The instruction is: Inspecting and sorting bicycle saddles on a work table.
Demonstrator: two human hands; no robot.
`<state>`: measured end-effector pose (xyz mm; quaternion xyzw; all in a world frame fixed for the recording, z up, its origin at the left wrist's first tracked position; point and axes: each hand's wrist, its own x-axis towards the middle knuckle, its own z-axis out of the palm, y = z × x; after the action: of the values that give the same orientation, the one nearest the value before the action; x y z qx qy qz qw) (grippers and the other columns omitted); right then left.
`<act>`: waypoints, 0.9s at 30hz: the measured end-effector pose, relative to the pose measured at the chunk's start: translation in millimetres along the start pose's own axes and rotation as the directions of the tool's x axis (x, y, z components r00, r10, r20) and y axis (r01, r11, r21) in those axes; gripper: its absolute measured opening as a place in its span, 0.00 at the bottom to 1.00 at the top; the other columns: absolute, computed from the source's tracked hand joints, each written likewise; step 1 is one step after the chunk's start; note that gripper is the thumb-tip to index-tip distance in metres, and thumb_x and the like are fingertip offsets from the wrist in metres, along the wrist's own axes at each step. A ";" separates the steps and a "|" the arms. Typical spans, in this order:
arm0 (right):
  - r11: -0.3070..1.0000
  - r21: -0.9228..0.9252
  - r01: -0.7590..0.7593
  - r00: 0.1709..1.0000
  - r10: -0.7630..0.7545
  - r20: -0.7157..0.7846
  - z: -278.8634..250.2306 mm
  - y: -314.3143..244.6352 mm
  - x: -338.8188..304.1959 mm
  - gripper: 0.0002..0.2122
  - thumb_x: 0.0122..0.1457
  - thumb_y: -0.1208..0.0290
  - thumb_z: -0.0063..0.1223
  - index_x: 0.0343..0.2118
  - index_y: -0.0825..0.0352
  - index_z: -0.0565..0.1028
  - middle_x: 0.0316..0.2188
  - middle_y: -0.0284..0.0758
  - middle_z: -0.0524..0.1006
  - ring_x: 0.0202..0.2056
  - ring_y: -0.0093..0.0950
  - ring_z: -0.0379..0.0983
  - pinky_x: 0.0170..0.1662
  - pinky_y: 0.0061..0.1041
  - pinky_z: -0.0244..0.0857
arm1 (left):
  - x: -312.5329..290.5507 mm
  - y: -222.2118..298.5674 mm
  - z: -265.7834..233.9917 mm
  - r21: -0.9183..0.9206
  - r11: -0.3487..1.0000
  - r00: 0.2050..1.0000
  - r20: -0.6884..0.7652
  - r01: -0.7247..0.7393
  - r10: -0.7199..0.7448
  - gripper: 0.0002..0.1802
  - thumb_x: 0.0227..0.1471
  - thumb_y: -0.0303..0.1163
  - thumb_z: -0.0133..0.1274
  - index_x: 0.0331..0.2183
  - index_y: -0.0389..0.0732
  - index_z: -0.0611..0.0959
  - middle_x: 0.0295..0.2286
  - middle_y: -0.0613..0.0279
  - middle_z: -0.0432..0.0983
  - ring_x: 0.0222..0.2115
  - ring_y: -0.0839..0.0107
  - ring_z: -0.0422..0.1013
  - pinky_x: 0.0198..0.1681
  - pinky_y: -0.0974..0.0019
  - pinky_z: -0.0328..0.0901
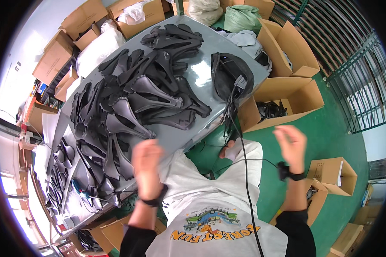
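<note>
My left hand (147,165) is raised at the table's near edge, fingers loosely bent, with no object visible in it. Just beyond it lies a large heap of black bicycle saddle pieces (156,96), long-nosed shells with cut-out middles. My right hand (292,145) is held up over the floor to the right, its fingers slightly curled and apart, holding nothing. The nearest thing to it is an open cardboard box (306,95) with black pieces inside. Both wrists wear black bands, and a thin cable runs to the right one.
The grey table (201,47) carries a black bag (229,77) with cables hanging off its edge. Another cardboard box (291,43) stands at the far right, with smaller boxes (332,173) on the green floor. More saddle pieces (62,180) lie at the left. A black cable crosses my lap.
</note>
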<state>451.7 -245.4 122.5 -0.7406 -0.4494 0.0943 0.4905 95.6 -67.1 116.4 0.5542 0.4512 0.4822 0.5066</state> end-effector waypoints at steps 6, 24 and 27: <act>0.950 0.083 0.302 0.927 -0.313 0.207 49.6 -69.4 14.4 0.09 0.51 0.78 0.66 0.36 0.69 0.81 0.30 0.39 0.81 0.31 0.32 0.77 0.37 0.27 0.70 | -11.2 -3.0 34.9 -0.147 0.989 0.923 0.382 0.023 0.036 0.15 0.56 0.19 0.56 0.47 0.35 0.78 0.33 0.62 0.78 0.36 0.73 0.75 0.44 0.68 0.69; 0.975 0.188 0.117 0.991 -0.128 0.046 63.2 -53.2 21.9 0.07 0.53 0.78 0.64 0.35 0.71 0.81 0.30 0.36 0.82 0.32 0.25 0.77 0.38 0.23 0.70 | -15.1 -32.2 85.6 -0.205 0.969 0.866 0.500 0.138 -0.018 0.13 0.58 0.23 0.57 0.46 0.36 0.79 0.34 0.63 0.79 0.35 0.75 0.75 0.41 0.72 0.69; 0.947 0.160 0.278 0.952 -0.294 0.084 66.7 -78.6 25.3 0.07 0.51 0.80 0.64 0.34 0.70 0.81 0.31 0.37 0.82 0.32 0.29 0.78 0.38 0.24 0.70 | -30.8 -21.6 96.9 -0.199 0.978 0.774 0.629 0.069 0.073 0.17 0.58 0.20 0.56 0.49 0.33 0.77 0.36 0.59 0.81 0.38 0.72 0.77 0.44 0.69 0.70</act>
<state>382.5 -174.4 160.5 -0.6236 -0.5695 0.0943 0.5272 187.6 -108.1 90.3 0.6278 0.2002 0.3131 0.6839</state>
